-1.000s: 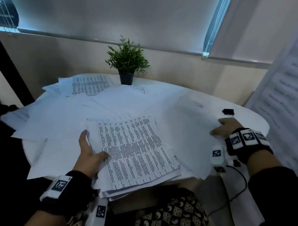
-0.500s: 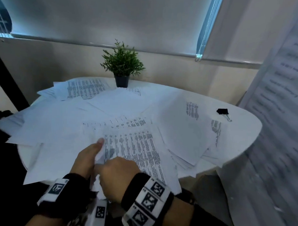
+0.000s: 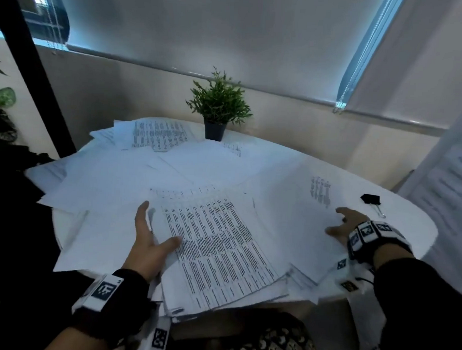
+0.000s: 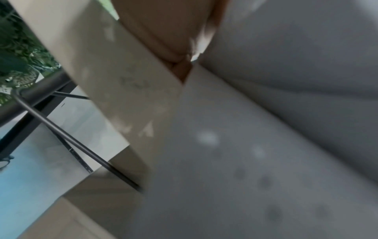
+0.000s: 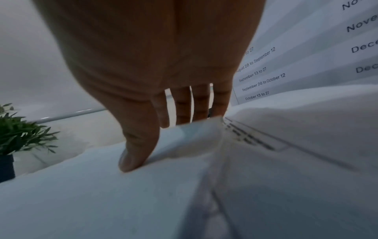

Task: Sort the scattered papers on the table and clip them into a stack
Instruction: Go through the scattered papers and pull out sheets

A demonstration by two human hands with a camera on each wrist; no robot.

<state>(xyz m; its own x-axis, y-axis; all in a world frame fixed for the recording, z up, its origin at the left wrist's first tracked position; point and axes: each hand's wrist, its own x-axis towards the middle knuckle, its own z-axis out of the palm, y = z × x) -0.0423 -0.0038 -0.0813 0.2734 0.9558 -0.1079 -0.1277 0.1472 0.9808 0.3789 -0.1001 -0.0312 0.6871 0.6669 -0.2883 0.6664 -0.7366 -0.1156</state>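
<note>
My left hand [image 3: 148,246] is at the near-left edge of the gathered stack [image 3: 221,253], the top sheet of which is covered in printed columns. The thumb lies across the top page and the fingers run along and under the stack's left edge, so this grip is grasping the stack. In the left wrist view everything is blurred: I see only a bit of skin and pale paper [image 4: 266,145] close to the lens.

My right hand [image 3: 340,227] is out at the right side of the surface [image 3: 412,230], on a loose sheet [image 3: 297,212] that overlaps the stack's right side. In the right wrist view the thumb [image 5: 135,155] presses down on top of the sheet while the fingers [image 5: 182,105] reach past its raised far edge, so this grip is pinching that sheet.

More scattered papers [image 3: 157,137] cover the far and left parts of the surface, some printed side up. A black binder clip [image 3: 371,200] lies on bare surface just beyond my right hand, not touching it. A small potted plant [image 3: 218,108] stands at the far edge, against the wall. A large printed chart [image 3: 451,189] hangs at the right.
</note>
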